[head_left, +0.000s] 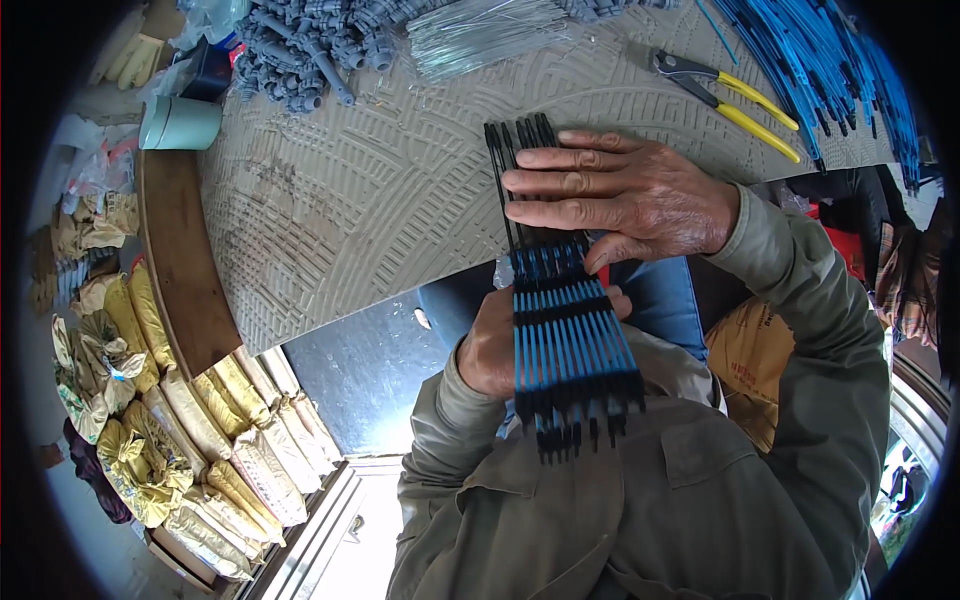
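Observation:
A fan-like row of slim blue rods (570, 345) with black fittings and black cross bands hangs over the table's near edge, in front of my chest. My left hand (488, 345) grips it from beneath, wrapped round its middle; the rods hide most of the fingers, and fingertips show on the right side. Across the black far ends of the rods (497, 165) lies my right hand (625, 195), fingers stretched out side by side and pointing left. Its thumb is bent down toward the blue part.
Yellow-handled cutters (735, 100) lie on the patterned table (330, 220). Toward the back are a pile of grey plastic parts (300, 55), a bundle of thin clear strands (485, 35) and many blue rods (815, 60). A pale green container (180, 123) stands left, above stacked yellowish packages (215, 420).

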